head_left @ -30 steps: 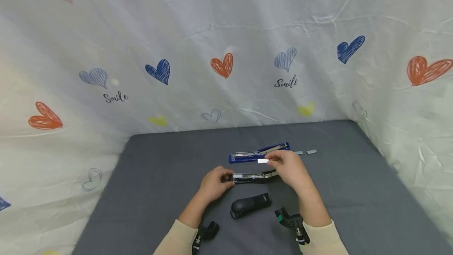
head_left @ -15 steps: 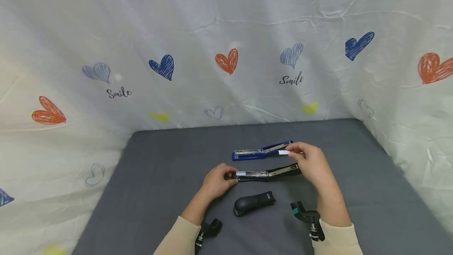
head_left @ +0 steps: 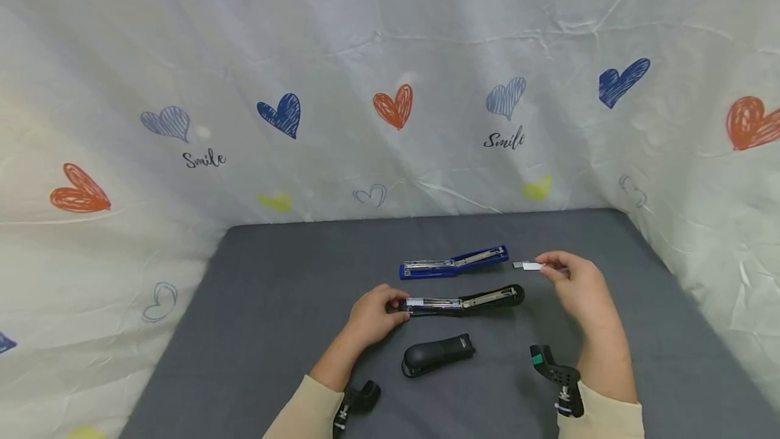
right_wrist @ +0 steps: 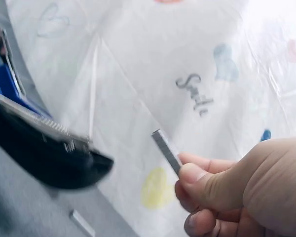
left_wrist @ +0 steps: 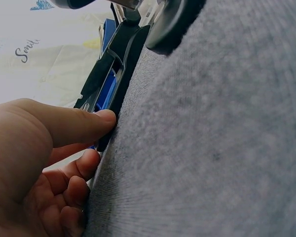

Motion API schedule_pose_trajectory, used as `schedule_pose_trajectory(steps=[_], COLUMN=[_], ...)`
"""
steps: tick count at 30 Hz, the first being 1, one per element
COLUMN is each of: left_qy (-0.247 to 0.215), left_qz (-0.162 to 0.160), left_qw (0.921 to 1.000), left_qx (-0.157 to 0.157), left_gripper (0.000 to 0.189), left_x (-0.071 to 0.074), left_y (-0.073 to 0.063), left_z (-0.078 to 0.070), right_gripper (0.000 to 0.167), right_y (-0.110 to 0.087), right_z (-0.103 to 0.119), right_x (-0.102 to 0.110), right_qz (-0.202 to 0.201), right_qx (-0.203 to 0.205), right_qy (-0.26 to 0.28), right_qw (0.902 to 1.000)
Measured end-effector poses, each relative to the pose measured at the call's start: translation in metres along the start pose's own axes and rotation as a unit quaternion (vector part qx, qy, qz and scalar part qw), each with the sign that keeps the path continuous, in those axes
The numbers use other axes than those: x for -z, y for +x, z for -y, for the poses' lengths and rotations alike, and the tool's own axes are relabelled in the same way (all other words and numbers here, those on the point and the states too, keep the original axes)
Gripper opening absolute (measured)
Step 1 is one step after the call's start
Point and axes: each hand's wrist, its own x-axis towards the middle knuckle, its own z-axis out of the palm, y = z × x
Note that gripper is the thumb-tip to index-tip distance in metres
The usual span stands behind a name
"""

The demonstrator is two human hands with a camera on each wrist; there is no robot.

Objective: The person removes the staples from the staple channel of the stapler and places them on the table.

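Note:
My right hand (head_left: pixel 575 283) pinches a small strip of staples (head_left: pixel 533 266) between thumb and fingers, right of the staplers. The right wrist view shows this silver strip (right_wrist: pixel 166 149) jutting from the fingertips. With thumb and fingers, my left hand (head_left: pixel 374 315) grips the left end of a black stapler (head_left: pixel 463 301), which lies folded open on the table, its metal channel facing up. Beyond it rests a blue stapler (head_left: pixel 453 263), also unfolded. In the left wrist view the thumb (left_wrist: pixel 84 123) presses against the black stapler's (left_wrist: pixel 130 59) base.
A second black stapler (head_left: pixel 437 355), folded closed, lies nearer, between the forearms. Another staple strip (head_left: pixel 517 265) lies on the grey table (head_left: pixel 305 269) by the pinched one. A white curtain (head_left: pixel 335 32) printed with hearts hangs behind the table.
My right hand has moved right with the staple strip, from over the staplers to beside the strip on the table. My left hand keeps its hold on the black stapler.

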Motion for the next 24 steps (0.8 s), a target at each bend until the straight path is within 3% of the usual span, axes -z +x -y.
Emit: schedule_pose_trajectory(steps=[9, 17, 24], left_qy=[-0.005, -0.002, -0.001], left_qz=[-0.004, -0.006, -0.004], left_qw=[1.0, 1.0, 1.0], left_qx=[-0.005, -0.004, -0.005], left_gripper=[0.029, 0.029, 0.029], left_x=[0.0, -0.001, 0.0], left_y=[0.0, 0.0, 0.001], left_z=[0.001, 0.001, -0.001], right_gripper=[0.02, 0.016, 0.015], right_y=[0.006, 0.015, 0.019], right_z=[-0.03, -0.053, -0.059], right_x=[0.003, -0.014, -0.027], right_qz=[0.057, 0.091, 0.096], right_qx=[-0.024, -0.055, -0.062], right_qy=[-0.04, -0.026, -0.032], right_qw=[0.9973, 0.9941, 0.9929])
